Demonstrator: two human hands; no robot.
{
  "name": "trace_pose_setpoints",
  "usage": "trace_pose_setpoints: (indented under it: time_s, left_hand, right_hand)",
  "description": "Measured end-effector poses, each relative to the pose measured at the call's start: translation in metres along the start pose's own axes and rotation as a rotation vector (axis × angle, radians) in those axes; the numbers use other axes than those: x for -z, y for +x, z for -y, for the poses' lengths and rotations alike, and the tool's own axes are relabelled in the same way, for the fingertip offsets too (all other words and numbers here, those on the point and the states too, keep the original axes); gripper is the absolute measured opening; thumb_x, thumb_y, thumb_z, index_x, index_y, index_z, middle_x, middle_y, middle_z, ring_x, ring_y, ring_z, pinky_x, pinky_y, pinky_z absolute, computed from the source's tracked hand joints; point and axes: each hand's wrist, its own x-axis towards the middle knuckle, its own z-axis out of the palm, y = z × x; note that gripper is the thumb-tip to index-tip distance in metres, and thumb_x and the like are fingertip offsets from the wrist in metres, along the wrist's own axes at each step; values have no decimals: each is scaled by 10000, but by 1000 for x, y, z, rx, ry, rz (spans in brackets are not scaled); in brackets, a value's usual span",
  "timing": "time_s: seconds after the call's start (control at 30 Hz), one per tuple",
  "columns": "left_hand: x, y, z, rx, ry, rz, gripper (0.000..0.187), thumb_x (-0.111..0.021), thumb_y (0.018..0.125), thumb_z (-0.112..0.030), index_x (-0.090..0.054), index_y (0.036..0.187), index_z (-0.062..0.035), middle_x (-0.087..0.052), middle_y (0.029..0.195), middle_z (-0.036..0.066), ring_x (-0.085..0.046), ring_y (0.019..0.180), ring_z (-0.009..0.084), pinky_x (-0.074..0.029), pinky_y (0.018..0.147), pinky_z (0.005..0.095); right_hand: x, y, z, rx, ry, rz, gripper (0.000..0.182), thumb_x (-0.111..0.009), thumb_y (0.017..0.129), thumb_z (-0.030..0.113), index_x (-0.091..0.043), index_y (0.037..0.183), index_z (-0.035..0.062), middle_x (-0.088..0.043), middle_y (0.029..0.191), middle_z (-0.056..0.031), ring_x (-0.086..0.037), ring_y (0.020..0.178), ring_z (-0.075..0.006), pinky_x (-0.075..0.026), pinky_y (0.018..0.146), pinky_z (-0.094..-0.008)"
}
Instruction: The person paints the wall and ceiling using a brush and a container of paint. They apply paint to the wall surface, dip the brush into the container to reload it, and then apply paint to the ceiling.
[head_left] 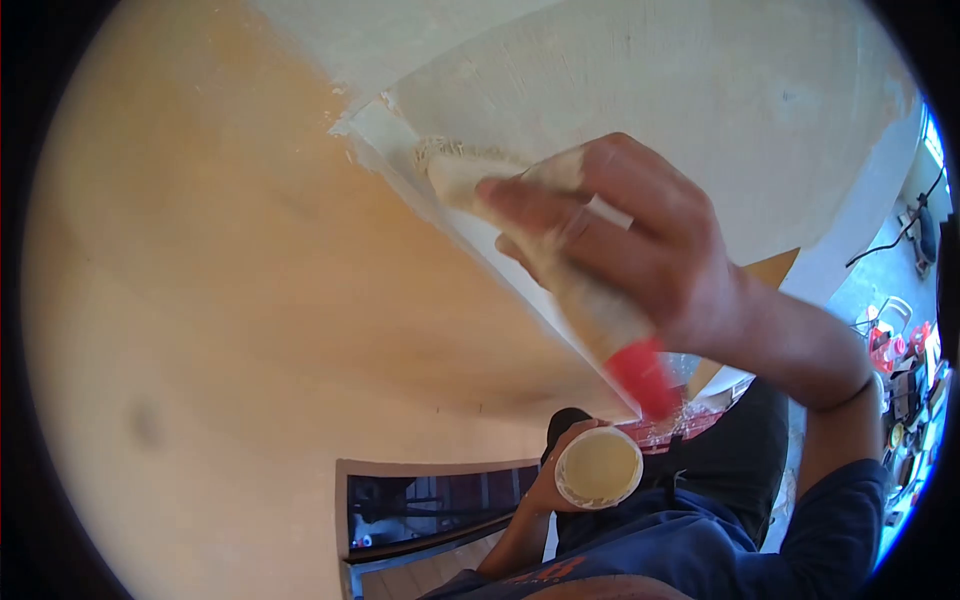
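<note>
My right hand (630,230) is closed round a wide paint brush (590,300), whose handle is pale with a red end. The bristles, coated in cream paint, touch the pale grey painted surface (560,80) near its border with the orange-tan wall (230,280). Lower down, my left hand (550,480) holds a round white tub (600,467) close to my body. Cream paint shows inside the tub, and its rim is smeared.
A framed opening (440,510) with dark glass or bars lies at the lower left of the wall. Red, white and dark items (905,370) crowd the floor at the far right. A dark cable (890,243) hangs above them.
</note>
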Motion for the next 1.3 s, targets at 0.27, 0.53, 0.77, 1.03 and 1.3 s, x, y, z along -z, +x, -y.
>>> trace_pose_setpoints:
  time_s: [0.27, 0.53, 0.77, 1.03, 1.3]
  left_hand:
    - [7, -2, 2, -23, -49, 59, 1134, -922, 489, -259, -289, 1407, -51, -394, 1397, 161, -413, 1283, 261, -348, 1055, 402]
    - [15, -12, -5, 114, 64, 44, 1105, -919, 487, -238, -310, 1394, -72, -394, 1394, 173, -417, 1283, 293, -357, 1050, 418]
    - [20, -8, 8, 130, -39, 64, 1126, -923, 472, -216, -306, 1403, -79, -402, 1392, 150, -421, 1281, 264, -360, 1050, 403]
    - [20, -6, 23, 57, -162, 62, 1178, -933, 444, -266, -296, 1413, -59, -383, 1409, 135, -414, 1280, 243, -348, 1047, 400]
    - [13, 5, 16, 59, -196, 57, 1177, -927, 456, -280, -280, 1404, -23, -379, 1403, 151, -407, 1281, 257, -336, 1051, 396]
  right_hand:
    - [-46, -10, -5, -851, 671, -636, 230, -719, 803, 105, -639, 958, -45, -688, 905, -117, -653, 728, -136, -526, 595, -243]
    - [-47, 9, -13, -842, 763, -511, 246, -711, 800, 107, -643, 1004, -13, -681, 909, -94, -651, 732, -141, -526, 622, -270]
    - [-43, 1, -11, -203, 78, -376, 298, -742, 643, 19, -682, 935, 29, -659, 905, -98, -618, 722, -231, -514, 618, -292]
    - [-25, 10, -19, 119, -198, -485, 344, -680, 532, 146, -717, 861, 51, -645, 845, -81, -609, 732, -255, -522, 672, -341]
    - [-25, -49, -9, 47, -297, 87, 334, -634, 630, 164, -680, 947, 73, -563, 967, -28, -553, 969, -236, -503, 809, -363]
